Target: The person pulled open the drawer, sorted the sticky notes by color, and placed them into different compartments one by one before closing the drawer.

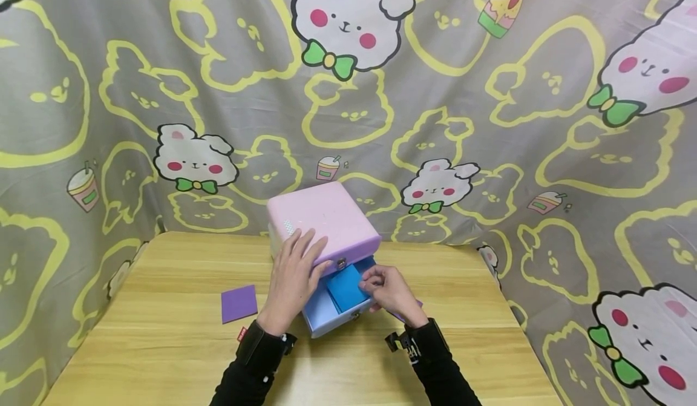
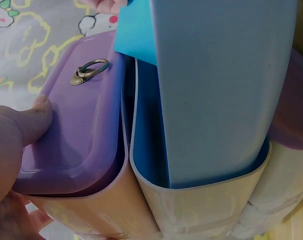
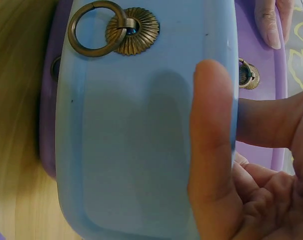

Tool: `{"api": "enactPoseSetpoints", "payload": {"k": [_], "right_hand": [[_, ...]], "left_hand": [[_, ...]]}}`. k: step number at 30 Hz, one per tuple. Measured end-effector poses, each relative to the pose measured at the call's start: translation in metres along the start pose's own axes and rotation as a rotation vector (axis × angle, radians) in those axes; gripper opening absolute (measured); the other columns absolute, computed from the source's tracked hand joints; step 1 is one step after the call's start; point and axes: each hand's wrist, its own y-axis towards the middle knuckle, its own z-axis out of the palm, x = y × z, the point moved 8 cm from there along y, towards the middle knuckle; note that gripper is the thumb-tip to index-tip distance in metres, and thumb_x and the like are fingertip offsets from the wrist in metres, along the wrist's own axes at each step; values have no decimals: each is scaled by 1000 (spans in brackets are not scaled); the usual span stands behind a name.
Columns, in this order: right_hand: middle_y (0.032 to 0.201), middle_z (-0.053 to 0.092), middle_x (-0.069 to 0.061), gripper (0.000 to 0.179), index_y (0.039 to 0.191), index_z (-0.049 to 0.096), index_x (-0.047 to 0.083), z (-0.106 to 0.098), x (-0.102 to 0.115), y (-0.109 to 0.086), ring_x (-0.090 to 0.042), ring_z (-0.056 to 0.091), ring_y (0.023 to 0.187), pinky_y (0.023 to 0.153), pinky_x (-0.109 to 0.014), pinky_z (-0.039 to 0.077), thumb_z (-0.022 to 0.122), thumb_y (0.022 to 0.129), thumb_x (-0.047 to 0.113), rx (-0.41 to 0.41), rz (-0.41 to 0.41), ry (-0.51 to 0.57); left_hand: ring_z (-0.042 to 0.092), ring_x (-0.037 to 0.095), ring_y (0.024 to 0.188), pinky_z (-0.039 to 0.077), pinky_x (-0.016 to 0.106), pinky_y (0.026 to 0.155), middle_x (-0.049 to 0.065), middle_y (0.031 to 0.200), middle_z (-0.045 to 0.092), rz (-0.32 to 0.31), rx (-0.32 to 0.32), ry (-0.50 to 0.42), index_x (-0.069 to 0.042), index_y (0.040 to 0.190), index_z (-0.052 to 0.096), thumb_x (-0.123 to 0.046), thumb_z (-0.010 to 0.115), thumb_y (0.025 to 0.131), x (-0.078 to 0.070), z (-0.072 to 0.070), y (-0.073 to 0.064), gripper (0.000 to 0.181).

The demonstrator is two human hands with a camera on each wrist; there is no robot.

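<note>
A small stack of drawers with a pink-purple top (image 1: 327, 218) stands on the table. My left hand (image 1: 294, 276) rests on its top, fingers spread, with the thumb (image 2: 39, 122) against the upper purple drawer front (image 2: 86, 120). Below that, a light blue drawer (image 3: 136, 130) is pulled out, a brass ring pull (image 3: 131, 30) on its front. Blue paper (image 1: 345, 288) sits in the drawer and rises past its rim in the left wrist view. My right hand (image 1: 392, 288) pinches the paper's right edge, one finger outside the drawer front.
A purple paper square (image 1: 238, 304) lies on the wooden table (image 1: 179, 273) to the left. Another purple piece (image 1: 400, 316) shows partly beneath my right hand. A patterned curtain (image 1: 348, 127) hangs close behind the table.
</note>
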Motion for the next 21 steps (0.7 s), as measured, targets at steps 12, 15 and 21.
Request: {"api": "enactPoseSetpoints", "payload": {"k": [12, 15, 21], "right_hand": [[81, 73, -13, 10, 101, 65, -1, 3, 2, 0, -15, 64, 56, 52, -43, 62, 67, 96, 7, -28, -42, -83], [83, 73, -14, 11, 103, 65, -2, 3, 2, 0, -15, 64, 57, 55, -48, 62, 66, 96, 6, -40, -40, -100], [87, 72, -17, 17, 110, 65, -4, 3, 2, 2, -17, 67, 61, 52, -40, 62, 67, 95, 5, -50, -31, -125]], "left_hand": [[40, 39, 147, 37, 64, 118, 13, 152, 53, -6, 5, -1, -20, 141, 60, -36, 70, 95, -1, 0, -1, 50], [39, 38, 148, 36, 64, 118, 13, 152, 53, -5, 6, 2, -21, 141, 60, -36, 70, 95, 0, 0, 0, 50], [38, 38, 148, 36, 65, 118, 12, 153, 52, -9, 12, 6, -21, 142, 60, -37, 70, 94, 0, 1, -1, 51]]}}
